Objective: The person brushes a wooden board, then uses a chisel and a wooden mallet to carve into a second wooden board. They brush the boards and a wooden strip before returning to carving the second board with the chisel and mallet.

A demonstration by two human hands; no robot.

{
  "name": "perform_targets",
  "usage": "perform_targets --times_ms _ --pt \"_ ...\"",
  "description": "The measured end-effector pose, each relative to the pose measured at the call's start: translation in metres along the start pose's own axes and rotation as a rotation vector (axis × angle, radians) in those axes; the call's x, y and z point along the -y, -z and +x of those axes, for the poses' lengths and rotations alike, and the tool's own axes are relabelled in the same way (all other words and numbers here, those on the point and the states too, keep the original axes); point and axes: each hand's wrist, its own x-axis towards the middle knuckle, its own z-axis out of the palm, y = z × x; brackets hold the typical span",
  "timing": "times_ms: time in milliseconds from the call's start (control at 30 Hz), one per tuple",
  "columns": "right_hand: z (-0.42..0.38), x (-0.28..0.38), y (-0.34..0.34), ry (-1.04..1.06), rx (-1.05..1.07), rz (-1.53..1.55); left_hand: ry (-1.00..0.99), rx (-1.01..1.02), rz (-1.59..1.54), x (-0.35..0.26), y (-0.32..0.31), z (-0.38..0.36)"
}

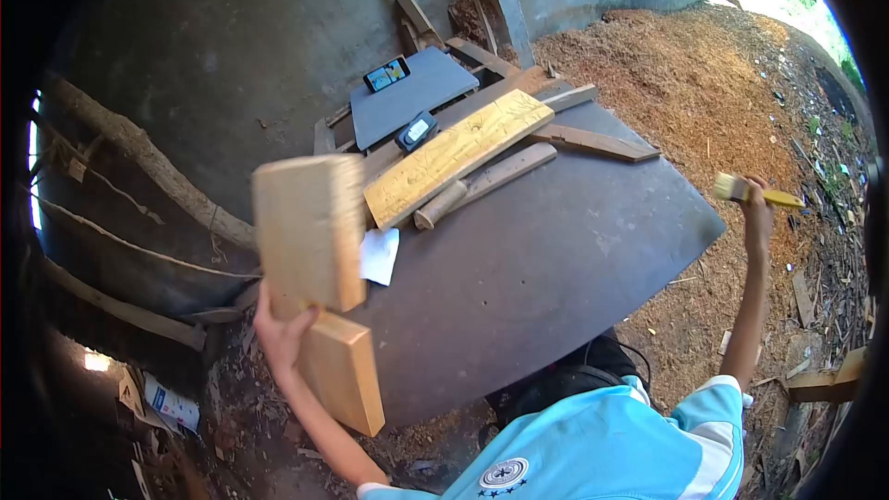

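My left hand (281, 331) is closed around a thick pale wooden board (304, 227), held at the left side of the dark table. The board is blurred by motion, and my thumb lies across its lower end. Directly below the thumb is a second thick wooden block (344, 375), meeting the first in this view; I cannot tell whether the two are joined. Out to the right, past the table's corner, my right hand (758, 208) grips a paintbrush (738, 189) with a yellow handle, its pale bristles pointing left.
On the dark table (519, 287) lie a yellowish plank (463, 153), a short round wooden piece (441, 205), a white paper (379, 256) and a small black device (417, 131). A phone (386, 74) rests on a grey board (407, 102) behind. Wood shavings (667, 83) cover the ground.
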Motion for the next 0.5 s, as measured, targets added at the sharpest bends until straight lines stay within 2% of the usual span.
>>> perform_targets --times_ms 33,67,133,167,200,233,300,333,400,500 --pt "-0.006 0.007 -0.021 0.035 0.039 0.065 -0.03 0.107 -0.01 -0.015 -0.019 0.003" --pt "-0.027 0.04 -0.045 -0.021 0.112 -0.09 -0.084 0.208 0.025 -0.03 -0.041 0.005" --pt "-0.034 0.039 -0.076 -0.01 0.205 -0.03 -0.179 0.365 0.149 -0.049 -0.086 0.006" --pt "-0.033 0.033 -0.083 -0.057 0.372 -0.004 -0.225 0.432 0.247 -0.049 -0.107 0.006" --pt "-0.048 0.049 -0.097 -0.07 0.443 0.025 -0.284 0.453 0.261 -0.043 -0.131 0.004" --pt "-0.048 0.05 -0.103 0.067 0.546 -0.109 -0.355 0.472 0.269 -0.036 -0.155 0.006" --pt "-0.052 0.05 -0.117 0.081 0.784 -0.005 -0.265 0.627 0.352 -0.034 -0.194 0.005" --pt "-0.057 0.065 -0.116 0.112 0.874 -0.202 -0.267 0.691 0.338 -0.029 -0.211 0.004" --pt "-0.06 0.073 -0.125 0.146 0.917 -0.286 -0.283 0.749 0.369 -0.011 -0.236 0.002" --pt "-0.067 0.079 -0.136 0.243 0.987 -0.47 -0.235 0.841 0.418 -0.015 -0.241 0.001"
